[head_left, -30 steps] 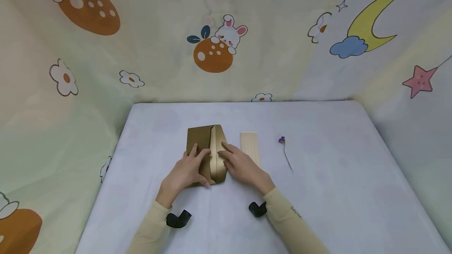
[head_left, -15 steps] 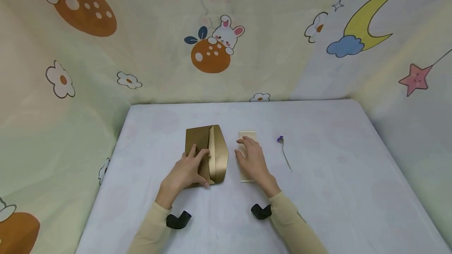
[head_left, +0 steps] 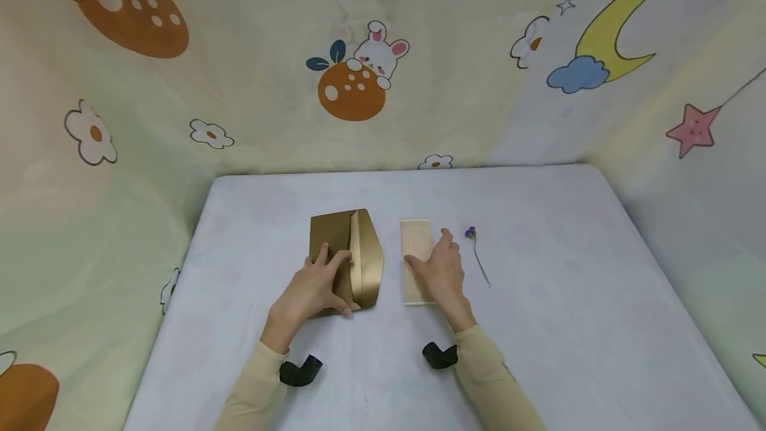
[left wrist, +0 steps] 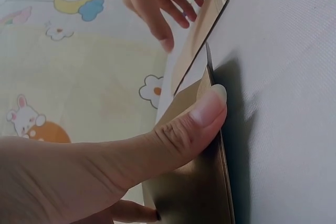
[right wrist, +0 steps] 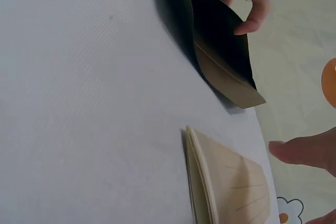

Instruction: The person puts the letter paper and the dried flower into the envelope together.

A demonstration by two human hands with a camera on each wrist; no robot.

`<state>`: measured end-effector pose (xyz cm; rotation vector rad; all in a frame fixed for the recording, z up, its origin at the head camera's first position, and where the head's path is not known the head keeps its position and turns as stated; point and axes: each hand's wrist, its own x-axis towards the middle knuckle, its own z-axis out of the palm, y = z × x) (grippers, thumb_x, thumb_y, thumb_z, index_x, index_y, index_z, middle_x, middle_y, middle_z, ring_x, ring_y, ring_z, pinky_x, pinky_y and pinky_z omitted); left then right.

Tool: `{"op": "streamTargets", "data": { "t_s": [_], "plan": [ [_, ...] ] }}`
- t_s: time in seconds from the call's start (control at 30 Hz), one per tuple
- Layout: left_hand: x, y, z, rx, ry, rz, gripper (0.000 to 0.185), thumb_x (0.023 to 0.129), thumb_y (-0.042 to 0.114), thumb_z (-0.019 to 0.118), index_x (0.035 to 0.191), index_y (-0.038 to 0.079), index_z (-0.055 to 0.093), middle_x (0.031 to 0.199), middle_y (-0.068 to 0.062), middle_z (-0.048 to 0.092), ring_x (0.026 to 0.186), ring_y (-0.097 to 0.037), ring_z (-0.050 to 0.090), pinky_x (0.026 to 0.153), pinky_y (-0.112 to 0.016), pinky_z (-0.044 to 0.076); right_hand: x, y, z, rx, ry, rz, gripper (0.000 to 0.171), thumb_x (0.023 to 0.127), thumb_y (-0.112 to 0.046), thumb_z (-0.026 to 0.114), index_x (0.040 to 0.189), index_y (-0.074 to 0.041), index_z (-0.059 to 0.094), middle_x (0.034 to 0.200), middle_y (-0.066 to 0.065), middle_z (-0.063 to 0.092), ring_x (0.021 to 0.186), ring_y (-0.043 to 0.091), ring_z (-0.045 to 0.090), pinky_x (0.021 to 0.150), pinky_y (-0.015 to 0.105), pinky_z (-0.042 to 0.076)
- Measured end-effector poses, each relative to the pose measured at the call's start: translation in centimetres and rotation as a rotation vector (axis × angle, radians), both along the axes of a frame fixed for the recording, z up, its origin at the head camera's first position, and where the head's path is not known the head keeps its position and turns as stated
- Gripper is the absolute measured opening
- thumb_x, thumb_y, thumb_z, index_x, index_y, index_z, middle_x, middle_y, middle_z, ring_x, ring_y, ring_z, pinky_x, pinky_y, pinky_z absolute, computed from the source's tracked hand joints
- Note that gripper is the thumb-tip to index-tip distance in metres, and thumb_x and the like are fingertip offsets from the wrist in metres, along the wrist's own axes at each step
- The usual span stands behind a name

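A gold envelope [head_left: 371, 258] lies left of centre in the head view, its flap folded out to the right. My left hand [head_left: 306, 292] holds its body, thumb [left wrist: 207, 111] at the near edge and fingers spread over the top. Its mouth gapes in the right wrist view. Beside it lies a folded cream sheet with ruled lines [head_left: 415, 238]. Over that sheet's right side hovers my right hand [head_left: 444, 275], thumb and fingers apart; the thumb [right wrist: 302, 150] stands off the paper in the right wrist view.
A small dried purple flower on a thin stem [head_left: 478, 255] lies right of the cream sheet. The white-covered table [head_left: 568, 298] ends at a curtain [head_left: 257, 85] printed with rabbits and daisies.
My right hand has left the envelope's flap and moved right, over the cream sheet to its right side. My left hand has stayed on the envelope. The head view has shifted slightly.
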<state>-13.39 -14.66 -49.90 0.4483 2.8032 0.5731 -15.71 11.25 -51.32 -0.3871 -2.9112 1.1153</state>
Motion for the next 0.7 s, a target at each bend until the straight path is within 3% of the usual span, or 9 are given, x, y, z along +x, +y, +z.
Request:
{"op": "streamTargets", "data": {
  "t_s": [0.17, 0.33, 0.5, 0.7],
  "plan": [
    [0.0, -0.3, 0.0, 0.000, -0.006, -0.003, 0.106, 0.060, 0.046, 0.097, 0.147, 0.023, 0.042, 0.159, -0.041, 0.027, 0.124, -0.076, 0.041, 0.087, -0.069, 0.053, -0.1, -0.9, 0.1, 0.079, -0.044, 0.013, 0.103, 0.079, -0.038, 0.089, 0.149, 0.008, 0.029, 0.123, 0.036, 0.054, 0.110, 0.052, 0.059, 0.081, 0.062, 0.054],
    [-0.2, -0.2, -0.2, 0.003, -0.012, -0.005, 0.107, 0.060, 0.048, 0.096, 0.149, 0.024, 0.041, 0.160, -0.040, 0.025, 0.125, -0.077, 0.040, 0.088, -0.069, 0.053, 0.0, -1.5, -0.1, 0.165, -0.023, 0.021, 0.089, 0.078, -0.033, 0.090, 0.137, 0.010, 0.039, 0.112, 0.032, 0.057, 0.101, 0.047, 0.059, 0.074, 0.055, 0.053],
    [-0.2, -0.2, -0.1, -0.002, 0.002, -0.003, 0.107, 0.059, 0.049, 0.097, 0.148, 0.023, 0.042, 0.159, -0.041, 0.026, 0.124, -0.077, 0.041, 0.085, -0.068, 0.054, -0.2, -1.7, 0.0, 0.177, 0.005, 0.030, 0.078, 0.077, -0.023, 0.091, 0.130, 0.010, 0.043, 0.107, 0.031, 0.057, 0.096, 0.046, 0.059, 0.071, 0.055, 0.052],
    [-0.2, -0.1, -0.1, 0.002, 0.002, -0.007, 0.106, 0.060, 0.048, 0.097, 0.148, 0.023, 0.042, 0.159, -0.041, 0.026, 0.124, -0.076, 0.042, 0.087, -0.069, 0.053, -0.3, -1.6, 0.1, 0.162, -0.016, 0.023, 0.078, 0.077, -0.019, 0.091, 0.132, 0.008, 0.042, 0.108, 0.030, 0.057, 0.097, 0.046, 0.060, 0.072, 0.056, 0.052]
  ]
}}
